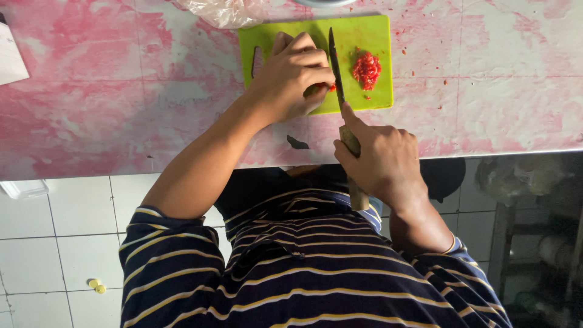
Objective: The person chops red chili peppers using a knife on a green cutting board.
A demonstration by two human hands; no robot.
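A bright green cutting board point(370, 30) lies on a pink marbled counter point(121, 91). A small heap of chopped red chilli point(367, 68) sits on its right half. My left hand point(291, 76) is curled over a chilli piece point(314, 90), of which only a green and red end shows, pinning it to the board. My right hand point(379, 158) grips the wooden handle of a dark-bladed knife point(336, 64); its blade runs across the board between my left fingers and the heap.
A crumpled clear plastic bag point(225, 11) lies beyond the board's far left corner. A white paper point(11, 58) sits at the counter's left edge. White floor tiles point(54, 243) show below; dark shelving point(534, 243) stands at the right.
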